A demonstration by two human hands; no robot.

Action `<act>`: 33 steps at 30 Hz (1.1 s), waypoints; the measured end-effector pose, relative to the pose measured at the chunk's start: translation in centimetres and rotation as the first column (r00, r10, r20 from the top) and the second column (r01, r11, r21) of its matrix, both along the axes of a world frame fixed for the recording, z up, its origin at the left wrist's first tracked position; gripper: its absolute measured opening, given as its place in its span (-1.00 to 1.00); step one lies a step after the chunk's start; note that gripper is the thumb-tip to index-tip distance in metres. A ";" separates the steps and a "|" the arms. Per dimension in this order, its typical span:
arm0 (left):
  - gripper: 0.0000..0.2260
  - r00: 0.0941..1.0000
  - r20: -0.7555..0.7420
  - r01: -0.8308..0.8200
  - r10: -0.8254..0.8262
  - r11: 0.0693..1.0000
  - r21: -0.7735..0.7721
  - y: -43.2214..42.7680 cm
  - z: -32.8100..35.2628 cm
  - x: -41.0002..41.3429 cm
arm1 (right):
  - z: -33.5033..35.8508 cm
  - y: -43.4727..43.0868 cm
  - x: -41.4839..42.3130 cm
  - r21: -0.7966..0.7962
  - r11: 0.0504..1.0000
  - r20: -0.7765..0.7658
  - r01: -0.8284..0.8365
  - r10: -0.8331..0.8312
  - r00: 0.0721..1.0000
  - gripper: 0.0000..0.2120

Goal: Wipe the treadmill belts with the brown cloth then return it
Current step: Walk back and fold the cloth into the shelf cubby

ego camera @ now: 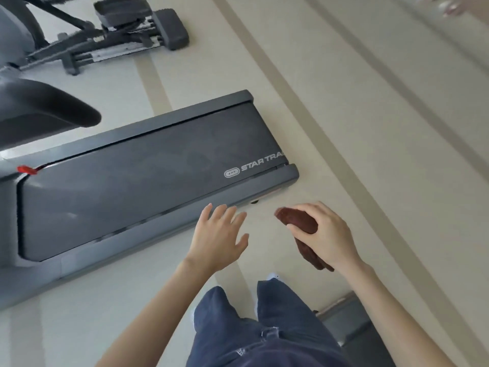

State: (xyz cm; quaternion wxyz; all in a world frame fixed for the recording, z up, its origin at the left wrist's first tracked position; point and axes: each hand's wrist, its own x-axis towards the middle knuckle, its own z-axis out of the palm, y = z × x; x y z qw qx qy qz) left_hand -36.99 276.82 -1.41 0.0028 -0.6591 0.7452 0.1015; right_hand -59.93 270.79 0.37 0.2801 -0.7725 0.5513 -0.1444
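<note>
A dark grey treadmill lies across the left and middle of the view, its belt point(148, 178) marked "STAR TRAC" near the rear end. My right hand point(326, 235) holds a bunched brown cloth point(297, 223) above the pale floor, just off the treadmill's rear corner; part of the cloth hangs below my palm. My left hand point(218, 235) hovers with fingers spread over the treadmill's near side rail point(137, 234), holding nothing. Neither hand touches the belt.
A second treadmill's corner point(352, 321) shows at the lower right beside my legs in blue trousers. An elliptical machine point(127, 30) stands at the top left. A red safety clip point(25, 170) sits at the treadmill's left. Beige floor with darker stripes runs to the right.
</note>
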 end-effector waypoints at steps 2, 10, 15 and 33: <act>-0.57 1.000 -0.021 0.022 -0.023 0.999 -0.043 -2.9 0.4 -2.5 | 0.1 -1.6 -2.7 0.002 0.999 -0.007 0.034 -0.034 0.999 -0.69; -0.66 0.989 -0.051 0.124 -0.136 0.975 -0.185 -12.1 0.9 -12.4 | 0.9 -6.6 -12.0 -0.038 0.987 0.002 0.158 -0.158 0.987 -0.69; -0.66 0.970 -0.081 0.220 -0.229 0.969 -0.109 -15.7 0.6 -17.2 | 0.6 -7.9 -16.0 -0.033 0.964 0.024 0.263 -0.262 0.965 -0.68; -0.57 0.891 -0.038 0.449 -0.452 0.891 -0.072 -40.2 1.9 -20.7 | 1.8 -25.4 -20.2 -0.065 0.825 0.062 0.561 -0.557 0.828 -0.70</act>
